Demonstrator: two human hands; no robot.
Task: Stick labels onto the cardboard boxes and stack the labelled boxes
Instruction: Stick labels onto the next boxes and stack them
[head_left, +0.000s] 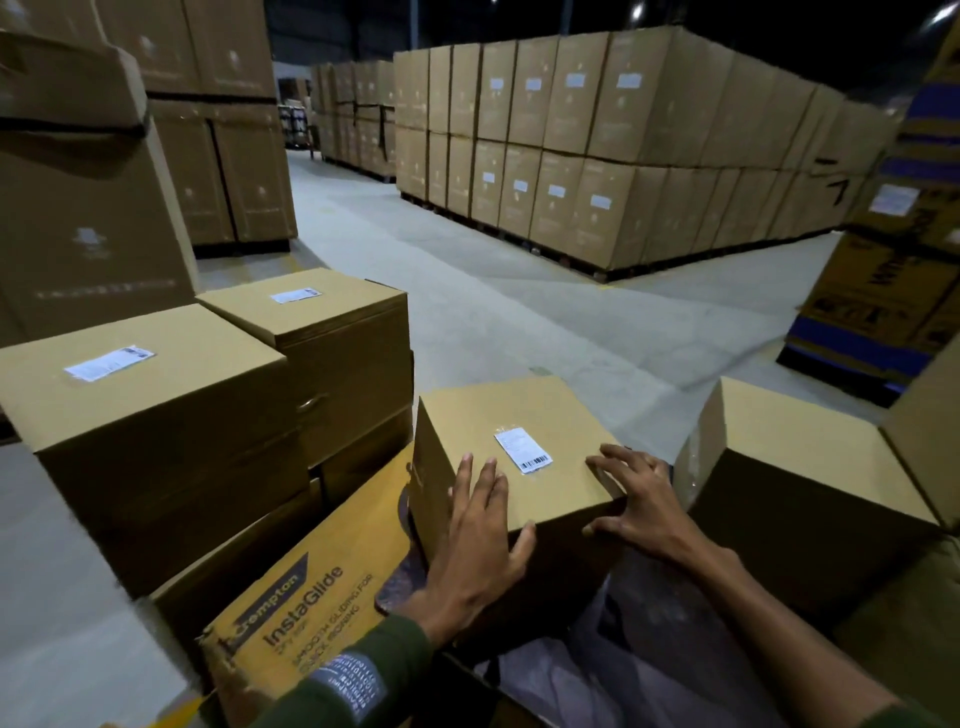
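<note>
Two labelled stacks (156, 415) stand left of the hands. The left hand (480, 540) and right hand (641, 501) — fingers spread — press flat on the box (550, 415), its label (523, 450) between them — another box (800, 467) just right.

labelled stack (171, 415) close left, plain box (795, 483) close right, open floor (519, 322) ahead
</note>
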